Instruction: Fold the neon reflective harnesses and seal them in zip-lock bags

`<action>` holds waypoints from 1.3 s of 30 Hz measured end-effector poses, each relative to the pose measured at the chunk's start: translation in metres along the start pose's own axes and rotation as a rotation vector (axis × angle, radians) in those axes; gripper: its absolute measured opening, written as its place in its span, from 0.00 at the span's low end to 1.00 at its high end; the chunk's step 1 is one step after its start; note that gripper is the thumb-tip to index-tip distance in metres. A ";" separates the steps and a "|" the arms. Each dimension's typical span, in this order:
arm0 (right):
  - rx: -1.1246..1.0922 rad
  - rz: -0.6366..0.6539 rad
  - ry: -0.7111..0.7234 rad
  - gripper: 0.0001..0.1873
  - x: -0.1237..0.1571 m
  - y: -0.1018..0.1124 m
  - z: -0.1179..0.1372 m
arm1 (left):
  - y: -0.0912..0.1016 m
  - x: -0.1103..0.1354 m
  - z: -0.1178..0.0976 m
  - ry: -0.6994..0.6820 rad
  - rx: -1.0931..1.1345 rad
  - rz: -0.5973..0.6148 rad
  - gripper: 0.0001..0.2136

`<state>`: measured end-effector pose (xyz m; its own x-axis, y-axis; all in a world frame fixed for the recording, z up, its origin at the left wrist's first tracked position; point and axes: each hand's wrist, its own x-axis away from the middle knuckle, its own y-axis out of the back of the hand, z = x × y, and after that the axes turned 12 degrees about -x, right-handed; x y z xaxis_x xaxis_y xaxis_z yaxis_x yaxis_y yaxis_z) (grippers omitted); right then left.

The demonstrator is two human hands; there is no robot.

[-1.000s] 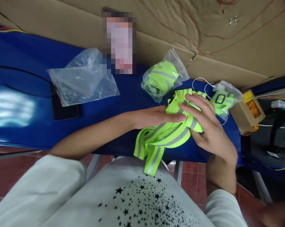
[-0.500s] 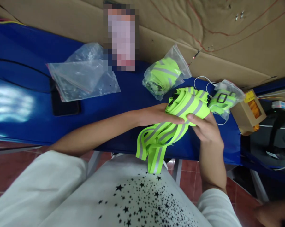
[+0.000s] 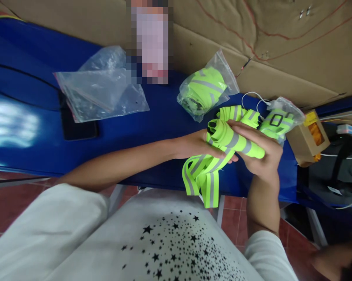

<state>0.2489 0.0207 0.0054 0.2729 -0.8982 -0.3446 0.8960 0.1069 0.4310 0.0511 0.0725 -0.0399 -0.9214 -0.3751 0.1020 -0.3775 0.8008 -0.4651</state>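
Observation:
A neon-yellow reflective strap (image 3: 236, 139) with grey stripes is rolled into a thick bundle between my hands, above the front of the blue table. My left hand (image 3: 197, 145) grips the bundle from the left, its fingers under the roll. Around the roll's right side curls my right hand (image 3: 263, 148), thumb along the top. Loose loops of the strap hang below, towards my shirt. Just behind the bundle lie more folded neon straps (image 3: 231, 112). A clear zip bag (image 3: 206, 91) holding another rolled strap stands farther back, and a second bagged strap (image 3: 276, 119) with a black buckle lies to the right.
Flat clear plastic bags (image 3: 105, 93) lie at the left, partly over a dark phone-like object (image 3: 79, 127). At the right stands an open cardboard box (image 3: 308, 136) with orange contents. A brown covered panel (image 3: 269, 78) rises behind the blue table (image 3: 152, 121). Part of another person (image 3: 333, 259) shows at lower right.
The roll has turned and tightened between my hands, its end now facing left. My right thumb has moved onto the top of it. The hanging loops have shifted right and up.

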 end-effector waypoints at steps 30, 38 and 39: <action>-0.097 -0.046 -0.405 0.26 -0.001 0.004 0.004 | 0.007 -0.001 0.008 -0.085 -0.244 -0.125 0.39; -0.212 -0.478 -0.331 0.21 0.007 0.027 0.002 | 0.017 -0.004 0.016 -0.186 -0.710 -0.520 0.20; -0.212 -0.530 -0.288 0.20 0.007 0.031 0.002 | 0.019 -0.003 0.016 -0.163 -0.773 -0.540 0.16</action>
<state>0.2780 0.0170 0.0183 -0.3050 -0.9278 -0.2148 0.9415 -0.3277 0.0788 0.0480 0.0811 -0.0629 -0.6029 -0.7976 -0.0177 -0.7582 0.5659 0.3238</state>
